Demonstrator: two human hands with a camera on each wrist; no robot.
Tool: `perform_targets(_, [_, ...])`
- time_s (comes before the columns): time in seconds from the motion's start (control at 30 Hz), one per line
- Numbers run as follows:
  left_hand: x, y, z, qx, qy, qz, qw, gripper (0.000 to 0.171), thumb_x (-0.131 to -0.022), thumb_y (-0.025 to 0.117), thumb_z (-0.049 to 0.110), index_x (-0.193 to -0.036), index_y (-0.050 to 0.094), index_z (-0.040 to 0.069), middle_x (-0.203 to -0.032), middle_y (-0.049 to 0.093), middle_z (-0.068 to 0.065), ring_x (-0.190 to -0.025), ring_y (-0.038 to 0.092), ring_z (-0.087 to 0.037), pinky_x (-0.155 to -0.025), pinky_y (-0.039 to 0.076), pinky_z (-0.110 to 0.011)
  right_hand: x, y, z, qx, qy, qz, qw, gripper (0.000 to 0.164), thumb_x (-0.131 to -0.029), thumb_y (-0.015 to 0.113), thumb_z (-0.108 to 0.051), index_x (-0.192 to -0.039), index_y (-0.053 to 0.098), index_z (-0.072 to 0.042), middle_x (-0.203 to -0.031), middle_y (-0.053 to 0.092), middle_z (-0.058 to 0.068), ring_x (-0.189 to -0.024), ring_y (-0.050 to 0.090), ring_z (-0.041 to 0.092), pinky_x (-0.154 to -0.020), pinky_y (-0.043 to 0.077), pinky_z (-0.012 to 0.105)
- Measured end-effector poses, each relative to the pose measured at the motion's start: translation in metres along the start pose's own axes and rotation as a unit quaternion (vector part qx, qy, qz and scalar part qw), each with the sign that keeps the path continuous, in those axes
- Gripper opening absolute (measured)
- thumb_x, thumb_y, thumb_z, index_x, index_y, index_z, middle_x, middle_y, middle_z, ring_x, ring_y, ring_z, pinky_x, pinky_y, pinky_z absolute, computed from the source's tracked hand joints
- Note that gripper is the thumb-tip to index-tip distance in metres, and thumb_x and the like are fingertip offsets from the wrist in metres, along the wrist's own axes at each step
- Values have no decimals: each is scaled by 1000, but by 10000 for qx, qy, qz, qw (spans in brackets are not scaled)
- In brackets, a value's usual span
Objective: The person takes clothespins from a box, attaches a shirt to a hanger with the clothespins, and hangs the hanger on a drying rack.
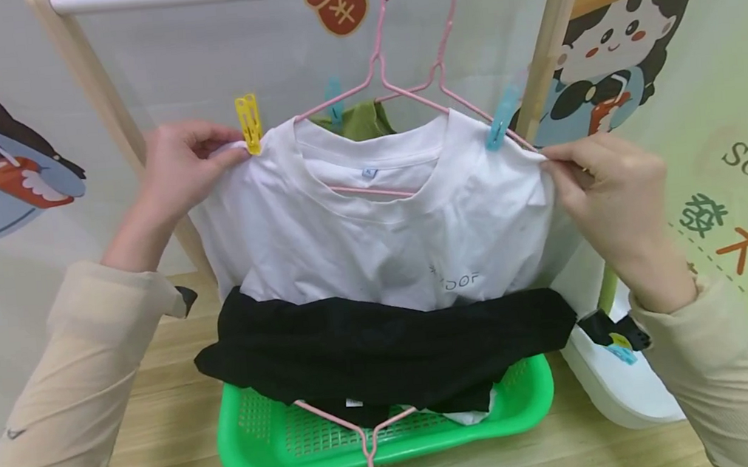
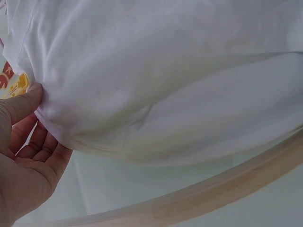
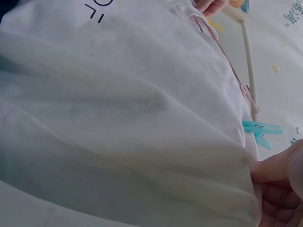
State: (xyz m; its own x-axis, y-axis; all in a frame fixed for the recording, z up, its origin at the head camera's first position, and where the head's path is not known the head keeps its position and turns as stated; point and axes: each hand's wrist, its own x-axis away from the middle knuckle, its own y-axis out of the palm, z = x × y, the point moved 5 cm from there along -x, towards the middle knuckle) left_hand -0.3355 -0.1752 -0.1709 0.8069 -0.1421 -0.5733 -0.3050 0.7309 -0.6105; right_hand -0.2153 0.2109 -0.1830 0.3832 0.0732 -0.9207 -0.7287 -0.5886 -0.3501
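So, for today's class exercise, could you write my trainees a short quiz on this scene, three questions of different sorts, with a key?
1. Multiple choice: what colour is the clothespin beside the left hand?
A) blue
B) yellow
C) red

2. True or false: the right hand is holding the black garment.

3. Short answer: what colour is the hanger whose hook juts out below the black garment in the head view?

Key:
1. B
2. False; it pinches the white T-shirt.
3. Pink

Both hands [image 1: 177,162] [image 1: 613,186] pinching, arms [image 1: 85,370] [image 1: 726,366] spread apart
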Motion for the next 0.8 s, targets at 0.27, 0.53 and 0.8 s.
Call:
perform_targets(0.27, [5, 8, -9, 59, 0, -62, 10000, 20, -83, 69, 6, -98, 69, -8, -97, 66, -24, -73, 50, 9, -68, 41, -8, 7, 5, -3, 18, -170, -39, 9998, 9, -79, 69, 5, -87, 72, 4, -74, 67, 18, -63, 57, 30, -63, 33, 18])
perform_targets(0.53, [2, 7, -7, 170, -327, -332, 9988, 29, -87, 67, 16, -109, 67, -4, -109, 66, -19, -107, 60, -28, -94, 45, -36, 5, 6, -6, 214, -171, -476, 9985, 10, -81, 67, 4, -90, 71, 7, -79, 67, 19, -71, 59, 30, -65, 40, 26])
perform_targets(0.8, [15, 8, -3, 146, 30, -575, 9982, 23, -87, 66, 9, -105, 67, -5, -106, 65, -21, -103, 60, -31, -92, 46, -38, 13, 1, -4, -267, -131, -103, 9995, 17, -78, 68, 8, -94, 71, 5, -85, 67, 19, -81, 59, 33, -75, 40, 22])
